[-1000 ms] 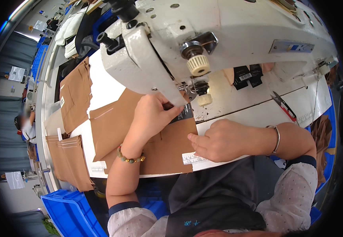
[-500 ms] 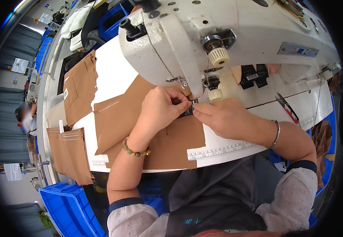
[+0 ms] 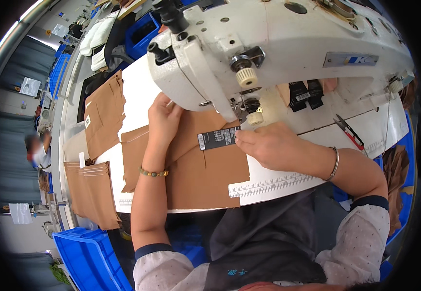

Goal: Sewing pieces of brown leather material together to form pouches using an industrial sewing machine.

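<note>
A black care label (image 3: 217, 138) with white print lies on a brown fabric piece (image 3: 210, 179), beside the needle area of a white sewing machine (image 3: 196, 63). My right hand (image 3: 273, 145) is closed, thumb and fingertips pinching the label's right end near the presser foot. To the left of the machine head, my left hand (image 3: 164, 121) is closed at the fabric's far edge, thumb and fingers together over the cloth; its fingertips are partly hidden. A short dark slit or line shows in the fabric below the label.
Red-and-black thread snips (image 3: 350, 133) lie at the right on the white table. More black labels (image 3: 307, 94) rest behind the machine arm. Brown fabric stacks (image 3: 91, 194) lie at the left, above a blue bin (image 3: 91, 257). A ruler strip (image 3: 273, 183) runs along the front edge.
My left hand has moved away from the label, left and farther back to the fabric's edge, uncovering the label. My right hand stays near the label's right end.
</note>
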The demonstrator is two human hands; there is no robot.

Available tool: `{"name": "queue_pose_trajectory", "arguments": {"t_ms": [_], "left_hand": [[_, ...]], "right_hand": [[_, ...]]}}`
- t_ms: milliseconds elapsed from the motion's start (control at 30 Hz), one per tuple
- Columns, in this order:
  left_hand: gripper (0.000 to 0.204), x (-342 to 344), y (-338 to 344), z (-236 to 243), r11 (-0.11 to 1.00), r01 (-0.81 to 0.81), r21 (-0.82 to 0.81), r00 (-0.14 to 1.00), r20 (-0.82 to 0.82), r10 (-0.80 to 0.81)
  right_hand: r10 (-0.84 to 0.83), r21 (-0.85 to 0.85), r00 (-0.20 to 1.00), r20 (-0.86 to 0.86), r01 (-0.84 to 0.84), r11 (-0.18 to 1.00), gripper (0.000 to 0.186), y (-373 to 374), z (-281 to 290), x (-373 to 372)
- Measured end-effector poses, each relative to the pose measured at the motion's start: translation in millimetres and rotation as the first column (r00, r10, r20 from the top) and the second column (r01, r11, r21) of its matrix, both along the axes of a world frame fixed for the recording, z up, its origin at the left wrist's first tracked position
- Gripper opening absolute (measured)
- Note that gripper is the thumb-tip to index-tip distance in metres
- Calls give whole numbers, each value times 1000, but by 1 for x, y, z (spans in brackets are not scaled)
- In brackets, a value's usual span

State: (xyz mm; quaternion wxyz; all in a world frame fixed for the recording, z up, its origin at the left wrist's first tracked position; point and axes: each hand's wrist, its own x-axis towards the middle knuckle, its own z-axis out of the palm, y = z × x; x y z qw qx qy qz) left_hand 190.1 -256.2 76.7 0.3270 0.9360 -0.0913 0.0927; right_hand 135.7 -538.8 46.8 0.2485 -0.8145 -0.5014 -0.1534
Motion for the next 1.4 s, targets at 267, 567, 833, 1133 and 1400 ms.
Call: {"name": "queue_pose_trajectory", "arguments": {"t_ms": [267,567,833,1133,1400], "left_hand": [[20,-18,-9,59,982,136,131,975,157,-155],[20,-89,-57,65,755,280,593,939,-5,-344],[54,-106,-71,25,834,297,465,945,-16,-327],[57,-103,-62,14,857,398,328,913,-49,-405],[51,-102,-61,7,852,397,343,902,26,-431]], "right_hand": [[4,-135,1000,-4,-5,991,25,-3,4,-1],[-80,-95,997,-6,79,992,21,-1,7,-5],[-96,-95,995,-30,93,991,9,-5,12,-8],[-79,-136,994,-76,68,988,8,-6,12,-7],[-60,123,962,-266,96,988,20,-10,8,10]]}}
